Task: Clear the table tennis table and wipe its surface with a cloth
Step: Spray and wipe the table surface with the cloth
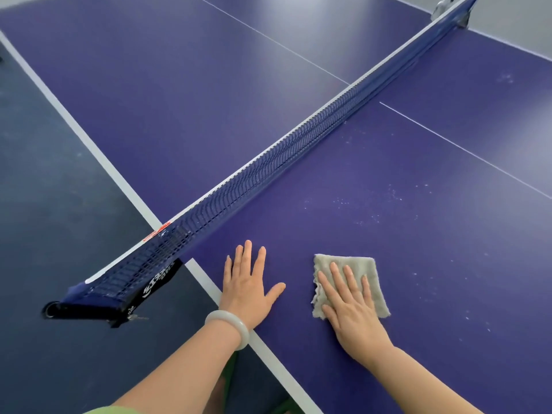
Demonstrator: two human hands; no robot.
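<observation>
A purple table tennis table (418,240) fills the view, with pale specks and smudges scattered over its near right half. A folded grey-beige cloth (363,270) lies flat on the table near the white side line. My right hand (348,306) presses on the cloth with straight, spread fingers. My left hand (249,285), with a pale bangle on the wrist, rests flat on the bare table surface just left of the cloth, fingers straight and spread. Both hands are close to the table's near side edge.
The dark blue net (268,174) with a white top band runs diagonally from its near clamp post (89,306) at lower left to the far post (448,10) at upper right. A white centre line (466,150) crosses the table. Dark floor (44,189) lies to the left.
</observation>
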